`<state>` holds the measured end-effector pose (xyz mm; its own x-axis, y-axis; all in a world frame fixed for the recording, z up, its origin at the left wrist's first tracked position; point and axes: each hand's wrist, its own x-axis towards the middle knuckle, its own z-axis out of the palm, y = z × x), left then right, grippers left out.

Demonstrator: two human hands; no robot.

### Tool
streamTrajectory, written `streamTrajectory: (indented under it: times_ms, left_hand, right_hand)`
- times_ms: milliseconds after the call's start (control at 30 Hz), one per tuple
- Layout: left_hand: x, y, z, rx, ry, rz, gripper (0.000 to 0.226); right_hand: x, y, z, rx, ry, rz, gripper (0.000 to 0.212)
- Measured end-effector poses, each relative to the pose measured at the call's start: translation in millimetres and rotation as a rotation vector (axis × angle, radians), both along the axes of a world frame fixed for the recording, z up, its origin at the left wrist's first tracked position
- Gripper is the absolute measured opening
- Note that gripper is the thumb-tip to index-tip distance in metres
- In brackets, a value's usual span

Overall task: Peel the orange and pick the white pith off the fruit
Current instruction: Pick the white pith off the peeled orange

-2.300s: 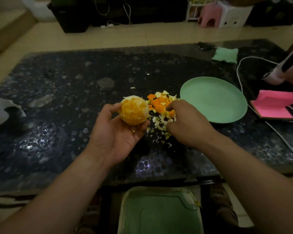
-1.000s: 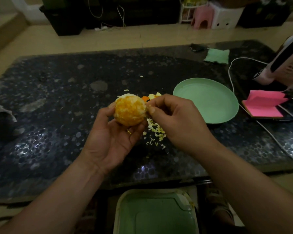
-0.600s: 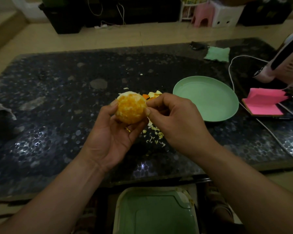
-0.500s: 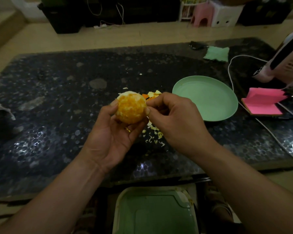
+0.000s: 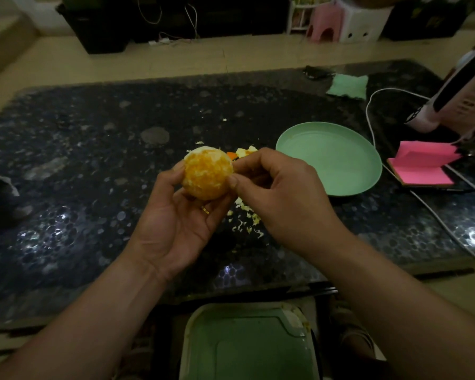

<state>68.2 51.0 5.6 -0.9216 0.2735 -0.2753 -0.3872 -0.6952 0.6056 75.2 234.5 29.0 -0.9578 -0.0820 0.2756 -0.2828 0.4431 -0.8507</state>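
The peeled orange (image 5: 206, 172), mottled with white pith, is held up above the table by the fingertips of my left hand (image 5: 176, 223). My right hand (image 5: 280, 198) is right beside it, thumb and forefinger pinched against the fruit's right side. Whether a bit of pith is between them is hidden. A pile of orange peel and pith scraps (image 5: 244, 153) lies on the table behind my right hand, with more pith shreds (image 5: 247, 223) below it.
An empty green plate (image 5: 337, 157) sits to the right on the dark pebbled table (image 5: 93, 165). Pink sticky notes (image 5: 422, 168), a white cable (image 5: 373, 127) and a green cloth (image 5: 347, 86) lie further right. A green bin (image 5: 247, 344) stands under the table's near edge.
My right hand came up from the scrap pile to the orange's right side and pinched there. The left hand has kept the fruit nearly still for the last half second.
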Motion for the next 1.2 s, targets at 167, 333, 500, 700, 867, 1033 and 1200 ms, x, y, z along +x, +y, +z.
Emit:
streamTrajectory:
  times_ms: [167,333,500,700,867,1033,1200]
  left_hand:
    - [2.7,2.7,2.3,-0.055,0.016,0.032,0.052]
    - [2.5,4.5,2.7,-0.083,0.021,0.067,0.057]
    - [1.6,2.1,0.7,-0.137,0.031,0.045,0.064]
    - [4.3,1.6,2.0,-0.172,0.082,-0.004,0.059]
    - [5.0,1.2,3.3,-0.126,0.066,-0.027,0.048]
    - [5.1,-3.2,3.7,-0.054,0.020,-0.056,0.054]
    - [4.1,-7.5,2.3,-0.023,0.015,-0.073,0.061]
  right_hand:
    - [-1.8,2.2,-3.6,0.106,0.112,-0.031,0.009]
    - [-3.5,3.9,-8.0,0.269,0.235,-0.052,0.010]
    - [-4.6,3.7,-7.3,0.257,0.234,-0.044,0.003]
    - [-3.5,-0.3,-7.1,0.218,0.220,-0.066,0.009]
    - [-2.9,-1.7,-4.6,0.000,0.074,-0.027,0.014]
    - [-4.4,-0.1,-2.4,-0.160,-0.026,0.045,0.014]
    - [-5.8,5.4,-0.1,-0.157,-0.054,0.040,0.010]
